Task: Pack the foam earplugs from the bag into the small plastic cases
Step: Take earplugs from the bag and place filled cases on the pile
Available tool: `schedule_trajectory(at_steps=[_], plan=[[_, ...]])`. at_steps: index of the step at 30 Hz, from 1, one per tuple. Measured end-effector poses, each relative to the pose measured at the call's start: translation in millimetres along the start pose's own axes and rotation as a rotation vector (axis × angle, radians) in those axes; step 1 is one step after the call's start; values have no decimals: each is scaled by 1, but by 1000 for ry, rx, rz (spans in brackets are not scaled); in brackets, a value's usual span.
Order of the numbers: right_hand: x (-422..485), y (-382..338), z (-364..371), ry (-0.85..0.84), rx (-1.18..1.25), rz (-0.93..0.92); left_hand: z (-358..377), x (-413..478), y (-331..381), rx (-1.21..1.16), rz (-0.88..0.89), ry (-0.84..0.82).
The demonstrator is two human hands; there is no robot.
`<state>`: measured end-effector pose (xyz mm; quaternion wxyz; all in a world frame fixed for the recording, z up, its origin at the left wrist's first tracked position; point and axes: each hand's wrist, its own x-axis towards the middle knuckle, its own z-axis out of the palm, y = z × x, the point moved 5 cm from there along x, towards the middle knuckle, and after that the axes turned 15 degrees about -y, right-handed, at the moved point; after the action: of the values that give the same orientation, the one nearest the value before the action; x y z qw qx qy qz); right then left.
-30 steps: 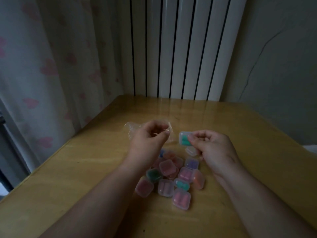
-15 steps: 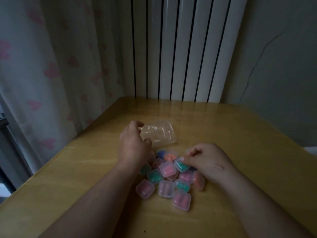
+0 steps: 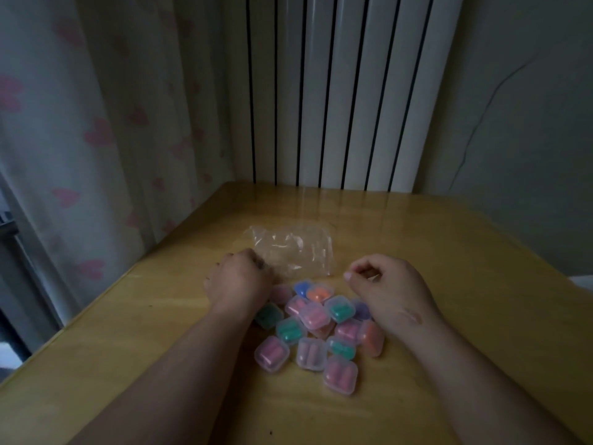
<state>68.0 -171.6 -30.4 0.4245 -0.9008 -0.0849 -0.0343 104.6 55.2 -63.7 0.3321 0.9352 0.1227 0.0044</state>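
Cases (image 3: 310, 351) heaped mid-table (image 3: 128, 348), coloured earplugs (image 3: 340, 310) inside them. Bag (image 3: 295, 248) lying flat at pile's 12 o'clock. Left hand (image 3: 237, 281) at 10 o'clock, fingers curled against bag corner; grasp cannot tell. Right hand (image 3: 391, 290) at 2 o'clock, fingers clenched.

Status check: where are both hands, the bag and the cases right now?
Left hand curled at near corner of the bag, grip unclear. Right hand curled, nothing visible in it. Filled cases piled between wrists. Nothing blocking the bag.
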Motion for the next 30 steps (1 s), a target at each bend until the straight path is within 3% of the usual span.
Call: schedule_trajectory(at_steps=[3,6,11,14,18,20,22,24,27,30], plan=[[1,3,-6,70,65,-20,-3,-10,15,-352,205,-32],[-1,2,-14,151,108,-45,-4,-24,30,-549,312,-116],[-10,-5,-34,347,143,-99,-2,-35,40,-612,354,-265],[-8,-4,-38,315,146,-74,-1,-36,41,-656,338,-308],[-4,6,-37,328,489,12,-1,-35,40,-759,331,-318],[-1,5,-31,220,739,19,-2,-35,39,-752,341,-313],[-1,0,-22,35,819,36,-1,-35,38,-735,354,-322],[-3,-3,-14,-106,747,38,1,-36,40,-705,369,-344],[-6,-8,-13,-165,547,8,4,-37,41,-668,360,-384],[-11,-15,-11,-207,621,-16,5,-39,44,-646,368,-404]])
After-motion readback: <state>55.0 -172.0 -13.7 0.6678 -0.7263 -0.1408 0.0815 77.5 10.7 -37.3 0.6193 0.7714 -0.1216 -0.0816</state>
